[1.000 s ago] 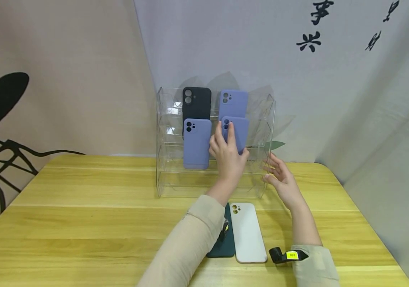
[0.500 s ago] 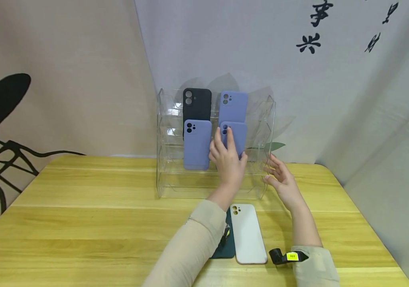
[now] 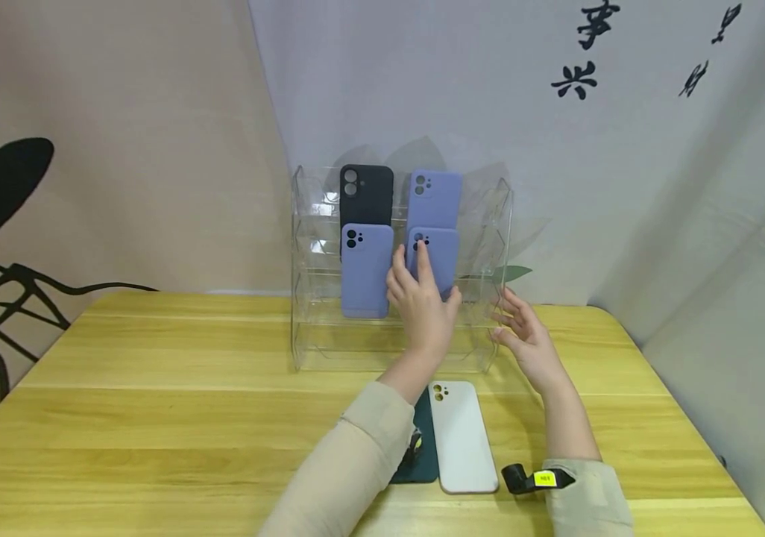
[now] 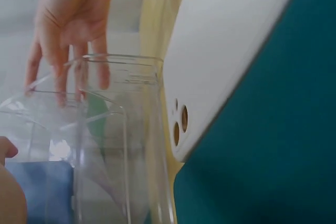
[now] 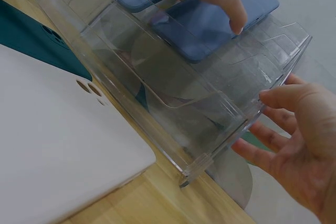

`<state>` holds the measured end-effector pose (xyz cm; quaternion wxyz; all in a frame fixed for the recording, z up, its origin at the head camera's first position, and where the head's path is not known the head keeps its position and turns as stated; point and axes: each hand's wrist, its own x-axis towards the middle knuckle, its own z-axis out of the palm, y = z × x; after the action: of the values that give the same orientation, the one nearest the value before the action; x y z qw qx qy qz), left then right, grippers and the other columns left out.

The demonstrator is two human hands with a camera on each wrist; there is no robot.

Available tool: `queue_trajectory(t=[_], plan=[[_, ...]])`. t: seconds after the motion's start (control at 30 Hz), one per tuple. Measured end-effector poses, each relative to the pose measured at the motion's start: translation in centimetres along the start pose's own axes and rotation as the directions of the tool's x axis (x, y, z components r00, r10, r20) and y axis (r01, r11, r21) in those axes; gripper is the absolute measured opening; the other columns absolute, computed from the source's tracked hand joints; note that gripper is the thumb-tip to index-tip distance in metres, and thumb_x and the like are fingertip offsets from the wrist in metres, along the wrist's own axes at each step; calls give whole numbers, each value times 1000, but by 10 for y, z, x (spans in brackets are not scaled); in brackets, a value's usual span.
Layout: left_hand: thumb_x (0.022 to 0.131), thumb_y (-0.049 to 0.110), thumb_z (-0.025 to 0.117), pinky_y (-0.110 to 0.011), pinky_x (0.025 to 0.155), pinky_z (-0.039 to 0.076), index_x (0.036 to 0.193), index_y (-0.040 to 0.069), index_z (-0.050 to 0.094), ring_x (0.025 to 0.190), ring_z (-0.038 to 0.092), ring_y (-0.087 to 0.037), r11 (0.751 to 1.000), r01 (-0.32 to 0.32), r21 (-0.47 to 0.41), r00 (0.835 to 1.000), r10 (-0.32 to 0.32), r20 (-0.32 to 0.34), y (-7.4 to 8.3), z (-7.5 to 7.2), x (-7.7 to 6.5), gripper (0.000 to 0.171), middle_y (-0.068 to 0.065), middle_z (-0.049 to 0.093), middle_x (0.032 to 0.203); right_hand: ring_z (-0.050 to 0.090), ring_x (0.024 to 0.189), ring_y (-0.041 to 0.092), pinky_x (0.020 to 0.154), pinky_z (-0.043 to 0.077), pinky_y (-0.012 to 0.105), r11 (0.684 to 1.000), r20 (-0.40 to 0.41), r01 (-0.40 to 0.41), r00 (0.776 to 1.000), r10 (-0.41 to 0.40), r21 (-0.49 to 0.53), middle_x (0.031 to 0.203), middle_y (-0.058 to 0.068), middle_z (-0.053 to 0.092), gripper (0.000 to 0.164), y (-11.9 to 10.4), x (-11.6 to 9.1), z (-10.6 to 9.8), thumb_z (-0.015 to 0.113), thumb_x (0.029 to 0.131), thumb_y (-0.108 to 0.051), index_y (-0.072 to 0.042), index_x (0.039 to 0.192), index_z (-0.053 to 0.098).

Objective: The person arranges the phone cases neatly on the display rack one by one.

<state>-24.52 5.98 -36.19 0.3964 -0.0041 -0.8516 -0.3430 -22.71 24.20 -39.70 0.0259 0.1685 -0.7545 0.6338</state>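
Observation:
A clear tiered rack stands on the table with several phone cases leaning in it. My left hand is on the lower right purple phone case. Its thumb lies by the case's right edge, one finger lies over the camera cutouts, and another is at the left edge. The case's lower end is hidden behind the hand. At the rack's right side panel is my right hand, fingers spread and fairly straight. In the right wrist view its thumb touches the panel's edge.
Left of my left hand, another purple case stands before a black case. A further purple case is at upper right. Nearer me lie a white phone case and a dark green one, partly under my left sleeve.
The purple case under my left hand has moved down and stands straighter in its tier. My left hand has come down a little with it. The right hand stays at the rack's side.

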Motion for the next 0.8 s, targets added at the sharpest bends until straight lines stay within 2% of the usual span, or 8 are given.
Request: queue_trajectory(t=[0.37, 0.57, 0.8], plan=[[69, 24, 86, -53, 100, 29, 146, 8, 37, 128, 31, -37, 986, -32, -166, 998, 39, 44, -2, -33, -11, 93, -17, 27, 146, 34, 131, 40, 89, 46, 24, 1000, -6, 9, 1000, -9, 9, 149, 24, 27, 68, 1, 1, 1, 51, 95, 5, -15, 153, 22], [69, 24, 87, -54, 101, 28, 147, 7, 34, 127, 30, -36, 971, -19, -237, 991, 51, 127, -8, -53, -23, 96, -18, 26, 146, 34, 131, 41, 88, 47, 24, 1000, -5, 16, 1000, -16, 7, 148, 26, 27, 68, 0, 2, 1, 50, 95, 7, -14, 153, 22], [69, 27, 87, -56, 99, 28, 147, 4, 34, 127, 29, -37, 962, 0, -274, 967, 69, 243, -18, -71, -39, 97, -20, 28, 143, 35, 130, 42, 88, 47, 25, 1000, -11, 21, 1000, -21, 6, 147, 26, 28, 68, -1, 1, 1, 50, 94, 8, -14, 153, 23]])
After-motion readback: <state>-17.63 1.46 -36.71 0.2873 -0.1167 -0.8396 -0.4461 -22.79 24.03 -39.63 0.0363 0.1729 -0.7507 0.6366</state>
